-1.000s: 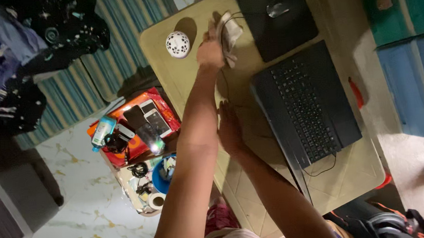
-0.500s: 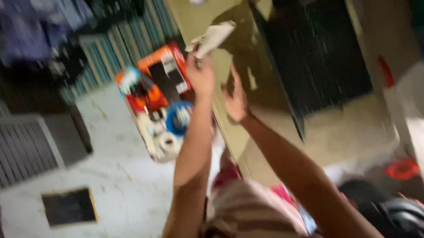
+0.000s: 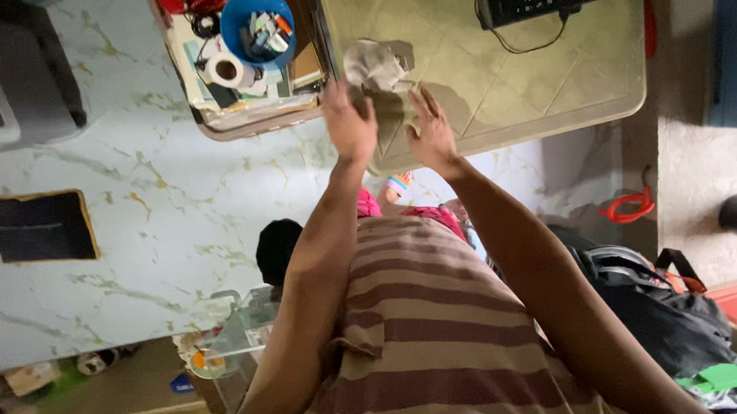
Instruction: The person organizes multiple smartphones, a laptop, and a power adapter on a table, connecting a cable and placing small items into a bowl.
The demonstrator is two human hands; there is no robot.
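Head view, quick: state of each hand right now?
Left hand: closed on the crumpled beige cloth at the edge of the pale green plastic table.
Right hand: open, fingers spread, palm resting on the same cloth.

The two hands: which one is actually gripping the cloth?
The left hand grips the beige cloth at the table edge; the right hand lies open and flat beside it.
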